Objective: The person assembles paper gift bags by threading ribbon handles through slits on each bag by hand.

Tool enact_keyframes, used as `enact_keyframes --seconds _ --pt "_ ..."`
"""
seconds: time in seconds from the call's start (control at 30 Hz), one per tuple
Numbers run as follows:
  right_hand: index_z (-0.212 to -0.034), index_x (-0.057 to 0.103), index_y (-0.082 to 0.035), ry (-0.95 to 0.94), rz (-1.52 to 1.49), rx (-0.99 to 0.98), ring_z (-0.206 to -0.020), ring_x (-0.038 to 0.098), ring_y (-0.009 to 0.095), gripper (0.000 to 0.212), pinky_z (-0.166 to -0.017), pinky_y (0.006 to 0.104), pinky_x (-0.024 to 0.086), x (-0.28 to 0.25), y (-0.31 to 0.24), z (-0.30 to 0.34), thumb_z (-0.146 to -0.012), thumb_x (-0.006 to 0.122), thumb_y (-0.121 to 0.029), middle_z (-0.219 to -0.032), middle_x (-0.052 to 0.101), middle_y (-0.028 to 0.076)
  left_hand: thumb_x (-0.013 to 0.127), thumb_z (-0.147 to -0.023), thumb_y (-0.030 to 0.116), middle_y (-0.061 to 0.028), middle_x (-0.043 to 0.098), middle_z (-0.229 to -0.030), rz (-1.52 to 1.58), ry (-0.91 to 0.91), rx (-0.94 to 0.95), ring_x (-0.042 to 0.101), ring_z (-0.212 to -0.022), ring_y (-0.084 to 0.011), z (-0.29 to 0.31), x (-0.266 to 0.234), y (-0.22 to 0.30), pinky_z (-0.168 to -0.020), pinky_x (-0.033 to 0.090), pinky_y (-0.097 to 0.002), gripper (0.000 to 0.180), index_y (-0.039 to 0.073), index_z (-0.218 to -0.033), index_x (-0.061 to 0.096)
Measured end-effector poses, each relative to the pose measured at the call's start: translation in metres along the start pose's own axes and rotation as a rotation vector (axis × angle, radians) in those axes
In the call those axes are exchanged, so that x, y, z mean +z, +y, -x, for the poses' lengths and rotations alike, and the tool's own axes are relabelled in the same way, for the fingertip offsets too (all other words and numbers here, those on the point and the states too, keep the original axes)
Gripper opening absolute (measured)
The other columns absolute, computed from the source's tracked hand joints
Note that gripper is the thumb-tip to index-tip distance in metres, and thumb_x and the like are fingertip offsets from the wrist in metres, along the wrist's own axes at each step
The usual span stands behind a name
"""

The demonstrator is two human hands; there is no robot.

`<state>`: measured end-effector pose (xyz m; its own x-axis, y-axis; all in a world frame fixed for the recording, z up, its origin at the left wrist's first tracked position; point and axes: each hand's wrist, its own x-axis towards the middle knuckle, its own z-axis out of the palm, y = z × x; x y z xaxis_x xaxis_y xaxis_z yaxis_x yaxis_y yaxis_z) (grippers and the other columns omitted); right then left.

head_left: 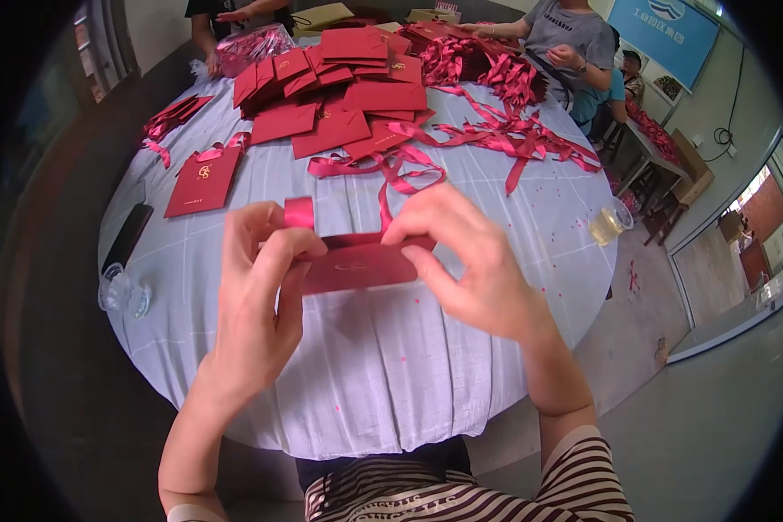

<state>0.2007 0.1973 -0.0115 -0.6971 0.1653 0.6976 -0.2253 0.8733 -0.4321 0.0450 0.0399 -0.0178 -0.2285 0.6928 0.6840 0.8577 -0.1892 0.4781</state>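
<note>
Above the near part of the table I hold a small red paper gift bag (357, 268) by its top edge, its mouth turned toward me. My left hand (265, 274) pinches the left end of the rim. At the right end, my right hand (457, 257) grips the rim between thumb and fingers, and a pink ribbon (385, 205) comes up from the bag beside those fingers. A loop of the ribbon also shows next to my left fingers. To the left lies a finished-looking red bag (205, 180) with a ribbon handle and gold print.
A large pile of flat red bags (339, 126) covers the far middle. Loose pink ribbons (518, 135) spread to its right. A dark phone (129, 235) and plastic cups (123, 291) (610, 222) stand near the table's sides. Other people (570, 43) work across the white-covered table (374, 374).
</note>
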Motion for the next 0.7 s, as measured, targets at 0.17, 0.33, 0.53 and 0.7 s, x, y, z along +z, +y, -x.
enact_keyframes --seconds 0.17,0.33,0.53,0.7 --pt "-0.096 0.061 -0.003 0.022 0.142 -0.046 -0.084 0.059 0.029 0.024 -0.071 0.0353 0.049 0.007 -0.005 0.001 -0.074 0.064 0.007 -0.091 0.055 0.012 0.06 -0.072 -0.011 -0.0151 0.044 -0.101 -0.372 0.06 0.059 0.049 -0.092 -0.0299 0.003 0.003 0.003 -0.081 0.043 -0.0406 0.026 0.004 -0.093 0.058" --pt "-0.096 0.06 -0.004 0.047 0.257 -0.006 -0.086 0.058 0.03 0.023 -0.073 0.0375 0.049 0.007 -0.001 -0.001 -0.075 0.069 -0.003 -0.093 0.054 0.012 0.067 -0.068 -0.001 -0.0085 0.05 -0.093 -0.654 0.06 0.179 0.048 -0.088 -0.0266 -0.005 0.006 0.009 -0.082 0.036 -0.0391 0.026 0.007 -0.091 0.058" --pt "-0.094 0.061 -0.003 0.061 0.147 -0.016 -0.084 0.057 0.031 0.019 -0.073 0.0369 0.047 0.011 0.003 -0.004 -0.077 0.069 -0.004 -0.09 0.054 0.012 0.069 -0.066 0.0 -0.0092 0.053 -0.092 -0.575 0.03 0.237 0.05 -0.09 -0.0274 -0.011 -0.008 0.007 -0.081 0.038 -0.0391 0.023 0.007 -0.087 0.06" --pt "-0.092 0.061 -0.001 0.005 0.103 0.037 -0.081 0.058 0.023 0.016 -0.071 0.0315 0.047 0.017 -0.001 -0.003 -0.078 0.066 0.0 -0.09 0.057 0.011 0.073 -0.066 0.0 -0.0132 0.056 -0.104 -0.319 0.005 0.21 0.053 -0.096 -0.0323 -0.004 -0.017 -0.011 -0.081 0.045 -0.0404 0.028 0.005 -0.091 0.063"
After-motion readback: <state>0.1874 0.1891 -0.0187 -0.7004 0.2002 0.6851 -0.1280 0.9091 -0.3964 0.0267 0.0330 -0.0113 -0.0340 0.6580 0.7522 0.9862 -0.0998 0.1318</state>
